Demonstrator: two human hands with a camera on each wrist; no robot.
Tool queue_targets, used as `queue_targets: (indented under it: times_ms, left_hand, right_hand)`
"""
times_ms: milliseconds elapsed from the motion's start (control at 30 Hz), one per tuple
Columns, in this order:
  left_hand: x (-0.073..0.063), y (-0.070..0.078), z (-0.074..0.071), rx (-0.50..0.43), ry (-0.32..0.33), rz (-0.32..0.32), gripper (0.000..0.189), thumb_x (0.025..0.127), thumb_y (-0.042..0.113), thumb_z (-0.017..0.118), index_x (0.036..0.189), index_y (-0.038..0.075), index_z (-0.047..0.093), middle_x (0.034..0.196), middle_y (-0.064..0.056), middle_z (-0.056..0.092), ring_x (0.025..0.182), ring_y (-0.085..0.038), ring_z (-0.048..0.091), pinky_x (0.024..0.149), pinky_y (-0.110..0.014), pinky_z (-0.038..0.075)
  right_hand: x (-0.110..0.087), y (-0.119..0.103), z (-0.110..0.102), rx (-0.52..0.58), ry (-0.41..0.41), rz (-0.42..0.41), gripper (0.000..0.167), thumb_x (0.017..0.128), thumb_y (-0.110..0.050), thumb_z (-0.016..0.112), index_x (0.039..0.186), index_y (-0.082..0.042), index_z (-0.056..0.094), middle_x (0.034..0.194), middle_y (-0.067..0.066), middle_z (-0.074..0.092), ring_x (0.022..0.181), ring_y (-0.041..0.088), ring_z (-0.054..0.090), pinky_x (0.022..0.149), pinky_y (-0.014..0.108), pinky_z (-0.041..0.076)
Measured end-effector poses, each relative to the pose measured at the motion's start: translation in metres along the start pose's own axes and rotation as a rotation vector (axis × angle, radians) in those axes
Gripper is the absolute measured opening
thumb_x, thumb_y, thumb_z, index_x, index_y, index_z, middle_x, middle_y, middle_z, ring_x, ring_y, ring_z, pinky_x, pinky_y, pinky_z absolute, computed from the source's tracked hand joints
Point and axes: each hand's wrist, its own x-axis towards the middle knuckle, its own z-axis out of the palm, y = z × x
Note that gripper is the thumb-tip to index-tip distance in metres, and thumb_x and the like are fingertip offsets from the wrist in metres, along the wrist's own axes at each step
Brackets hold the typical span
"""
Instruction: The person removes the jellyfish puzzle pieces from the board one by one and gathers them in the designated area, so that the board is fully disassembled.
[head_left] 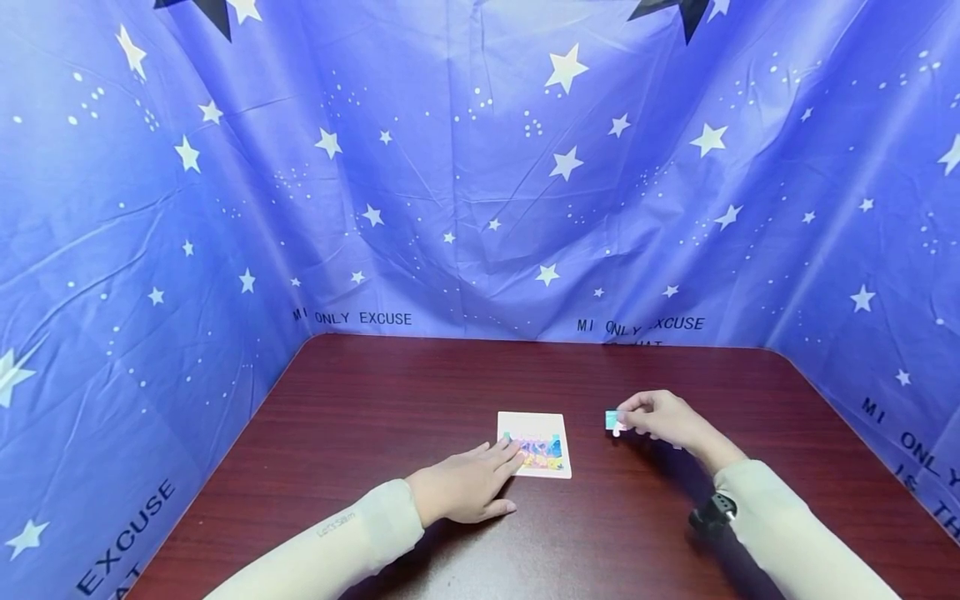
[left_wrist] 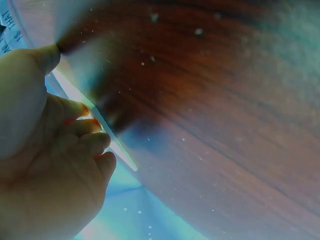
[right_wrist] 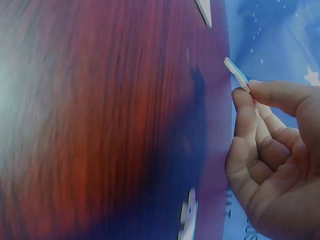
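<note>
A white puzzle board (head_left: 530,422) lies on the table, with a colourful picture of joined pieces across its lower part and a plain white upper part. My left hand (head_left: 467,485) rests its straight fingertips on the board's left side, thumb spread toward me. In the left wrist view those fingers (left_wrist: 89,142) lie over the board's edge. My right hand (head_left: 663,417) pinches a light-blue and pink puzzle piece (head_left: 613,420) between thumb and fingers, right of the board. Seen from the right wrist, the held piece (right_wrist: 237,74) is tilted edge-on above the table.
Another puzzle piece (right_wrist: 188,217) lies on the table near the right hand. The dark red wooden table (head_left: 420,383) is bordered by blue star-printed cloth (head_left: 465,167) at the back and sides. A black watch-like device (head_left: 712,512) is on the right wrist.
</note>
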Motion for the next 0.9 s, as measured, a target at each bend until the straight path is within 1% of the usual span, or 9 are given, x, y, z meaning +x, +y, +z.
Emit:
queue_targets:
  times_ms: [133,200,333,433,533,633,767,900]
  left_hand:
    - [0.001,0.0,0.001,0.018,0.006,0.006,0.068,0.105,0.051,0.041,0.156,0.006,0.034,0.162,-0.011,0.029,0.149,-0.023,0.025,0.118,-0.036,0.026]
    - [0.001,0.0,0.001,0.024,0.014,0.009,0.068,0.105,0.051,0.042,0.156,0.006,0.035,0.161,-0.011,0.029,0.148,-0.023,0.026,0.117,-0.036,0.026]
    - [0.001,0.001,0.001,0.028,0.025,0.014,0.068,0.104,0.051,0.043,0.155,0.005,0.036,0.161,-0.013,0.03,0.148,-0.023,0.027,0.117,-0.035,0.027]
    - [0.0,0.001,-0.001,0.029,0.024,0.013,0.068,0.104,0.05,0.044,0.154,0.004,0.037,0.16,-0.013,0.031,0.147,-0.024,0.028,0.117,-0.035,0.028]
    - [-0.001,0.001,-0.002,0.027,0.021,0.01,0.068,0.104,0.05,0.044,0.154,0.005,0.038,0.16,-0.012,0.031,0.147,-0.023,0.028,0.117,-0.035,0.028]
    - [-0.001,0.001,-0.002,0.023,0.019,0.006,0.068,0.104,0.051,0.044,0.154,0.005,0.038,0.161,-0.012,0.031,0.147,-0.023,0.028,0.117,-0.035,0.028]
    - [-0.001,0.001,-0.001,0.034,0.021,0.005,0.068,0.104,0.051,0.044,0.154,0.006,0.038,0.16,-0.012,0.031,0.147,-0.022,0.029,0.117,-0.035,0.028]
    - [0.0,0.001,-0.001,0.041,0.019,0.008,0.068,0.104,0.051,0.043,0.154,0.005,0.038,0.161,-0.012,0.031,0.147,-0.022,0.028,0.117,-0.035,0.028]
  right_hand:
    - [-0.007,0.009,-0.011,0.013,0.004,0.04,0.023,0.094,-0.021,0.069,0.106,-0.002,0.07,0.074,0.004,0.06,0.058,0.017,0.051,0.042,0.027,0.04]
    - [-0.011,0.014,-0.015,0.035,0.003,0.047,0.024,0.094,-0.02,0.069,0.106,0.001,0.069,0.072,0.004,0.06,0.057,0.016,0.051,0.044,0.026,0.04]
    - [-0.016,0.024,-0.022,0.063,-0.004,0.045,0.026,0.096,-0.019,0.067,0.107,0.005,0.068,0.075,0.005,0.063,0.06,0.015,0.054,0.048,0.026,0.044]
    - [-0.018,0.032,-0.025,0.073,-0.01,0.031,0.026,0.097,-0.017,0.066,0.107,0.007,0.068,0.078,0.006,0.065,0.063,0.016,0.056,0.052,0.028,0.047]
    - [-0.018,0.038,-0.027,0.082,-0.015,0.037,0.026,0.097,-0.015,0.066,0.107,0.008,0.067,0.077,0.007,0.065,0.064,0.016,0.056,0.053,0.027,0.047]
    - [-0.017,0.04,-0.027,0.041,-0.004,0.052,0.024,0.097,-0.014,0.066,0.107,0.007,0.068,0.074,0.005,0.063,0.062,0.015,0.055,0.052,0.026,0.046]
    - [-0.016,0.041,-0.024,-0.055,0.031,0.059,0.022,0.096,-0.015,0.067,0.105,0.004,0.071,0.07,0.002,0.061,0.06,0.016,0.054,0.051,0.026,0.045]
    - [-0.016,0.042,-0.023,-0.103,0.045,0.059,0.019,0.094,-0.015,0.069,0.102,0.002,0.073,0.068,0.001,0.061,0.06,0.016,0.054,0.051,0.026,0.045]
